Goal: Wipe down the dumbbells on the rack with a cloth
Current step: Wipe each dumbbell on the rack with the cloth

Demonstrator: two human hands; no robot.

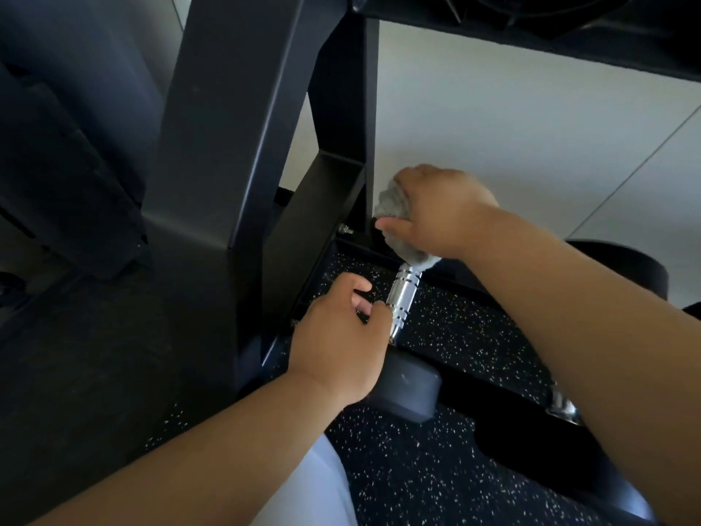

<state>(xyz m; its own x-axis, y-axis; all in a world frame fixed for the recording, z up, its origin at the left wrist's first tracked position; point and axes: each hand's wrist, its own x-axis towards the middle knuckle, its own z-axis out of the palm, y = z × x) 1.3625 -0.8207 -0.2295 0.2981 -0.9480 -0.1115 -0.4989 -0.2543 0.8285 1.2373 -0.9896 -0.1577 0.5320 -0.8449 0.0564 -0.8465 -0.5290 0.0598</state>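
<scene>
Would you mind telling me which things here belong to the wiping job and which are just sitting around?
In the job: grey cloth, gripped by the right hand; dumbbell, held by the left hand; rack; second dumbbell, waiting at right.
Just there: speckled floor; white wall.

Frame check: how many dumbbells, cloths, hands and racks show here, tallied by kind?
Dumbbells: 2, near dumbbell and second dumbbell, mostly hidden.
Cloths: 1, grey cloth.
Hands: 2, left hand gripping the near dumbbell's chrome handle, right hand holding the grey cloth against its far end.
Racks: 1, black rack.
Total: 6.
</scene>
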